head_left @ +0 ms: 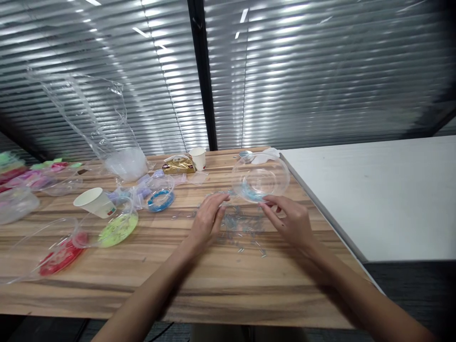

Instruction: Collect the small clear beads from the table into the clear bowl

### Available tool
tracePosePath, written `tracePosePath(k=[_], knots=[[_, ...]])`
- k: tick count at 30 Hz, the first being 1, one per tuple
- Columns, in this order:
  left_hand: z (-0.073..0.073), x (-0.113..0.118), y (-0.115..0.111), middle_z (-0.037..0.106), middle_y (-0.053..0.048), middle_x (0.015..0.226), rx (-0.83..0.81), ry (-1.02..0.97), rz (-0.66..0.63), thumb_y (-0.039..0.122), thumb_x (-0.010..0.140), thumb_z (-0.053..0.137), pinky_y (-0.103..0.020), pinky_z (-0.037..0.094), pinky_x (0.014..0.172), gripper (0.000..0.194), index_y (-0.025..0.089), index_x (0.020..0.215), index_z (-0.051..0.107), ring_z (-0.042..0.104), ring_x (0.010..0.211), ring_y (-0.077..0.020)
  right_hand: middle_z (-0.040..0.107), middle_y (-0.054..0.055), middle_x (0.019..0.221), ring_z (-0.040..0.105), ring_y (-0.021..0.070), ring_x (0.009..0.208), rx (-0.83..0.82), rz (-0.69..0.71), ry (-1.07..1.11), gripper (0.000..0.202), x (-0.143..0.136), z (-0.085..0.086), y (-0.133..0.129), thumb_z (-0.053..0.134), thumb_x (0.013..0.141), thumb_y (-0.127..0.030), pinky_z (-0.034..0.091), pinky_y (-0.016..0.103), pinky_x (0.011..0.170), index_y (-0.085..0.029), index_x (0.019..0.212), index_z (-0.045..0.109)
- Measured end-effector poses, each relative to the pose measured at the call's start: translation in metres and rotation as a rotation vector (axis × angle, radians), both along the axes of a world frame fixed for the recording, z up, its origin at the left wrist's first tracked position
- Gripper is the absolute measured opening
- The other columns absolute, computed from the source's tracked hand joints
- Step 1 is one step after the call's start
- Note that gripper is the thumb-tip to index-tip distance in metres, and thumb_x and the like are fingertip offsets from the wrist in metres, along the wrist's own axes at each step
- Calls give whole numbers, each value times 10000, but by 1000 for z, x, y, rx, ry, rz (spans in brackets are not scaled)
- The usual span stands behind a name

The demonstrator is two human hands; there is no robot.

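A round clear plastic bowl [281,183] stands on the right part of the table, with small light-blue pieces [250,191] gathered at its near left inside. My right hand [290,218] has its thumb and index finger together at the bowl's near rim, seemingly gripping it. Left of the bowl, my left hand [208,216] hovers over or rests at the edge of the loose pieces, fingers stretched forward and thumb apart. Between both hands lies a scattered heap of small clear, bluish tube-like pieces [237,222]. What lies under my left palm is hidden.
Clear bowls of blue beads [161,201], yellow-green pieces [118,230] and red pieces [62,257] stand left. A tilted paper cup [94,202], upright cup [198,158], gold packet [178,165] and large clear bag [126,164] are around. A white table [374,190] adjoins at right.
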State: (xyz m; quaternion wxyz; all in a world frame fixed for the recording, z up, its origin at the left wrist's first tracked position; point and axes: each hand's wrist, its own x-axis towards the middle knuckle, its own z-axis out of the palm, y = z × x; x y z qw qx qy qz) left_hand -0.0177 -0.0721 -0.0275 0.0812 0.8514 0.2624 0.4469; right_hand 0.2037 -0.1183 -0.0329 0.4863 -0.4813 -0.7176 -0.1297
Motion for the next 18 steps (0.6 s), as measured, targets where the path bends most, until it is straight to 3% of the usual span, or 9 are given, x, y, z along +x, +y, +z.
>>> tracePosePath(k=[4,7,14,18], knots=[[-8,2,5,625,-61,951,-161,171,-37,172,937,435,-320,449,837,169,165,1003,590,561,917,-176,703,28,717,606,124,530,-42,-121,101,176,7,0,3,526,887,-307,471,240,521,-172,852,634],[-17,0,11,619,-60,939,-253,295,-69,132,912,460,-318,447,830,179,164,978,624,546,912,-185,696,18,681,607,123,517,-63,-140,138,207,8,0,4,507,890,-326,459,230,495,-174,839,638],[-24,-8,21,589,-55,1026,-250,428,-167,-30,834,388,-301,436,874,398,189,1073,619,520,974,-172,705,30,720,622,135,559,-131,-115,138,225,8,-8,8,504,888,-342,469,241,530,-171,846,643],[-22,-10,23,589,-51,982,-245,451,-151,-30,828,404,-294,436,849,372,182,1039,625,516,953,-172,708,42,748,636,151,602,-162,-93,117,218,10,-13,12,503,892,-341,478,256,561,-174,867,640]])
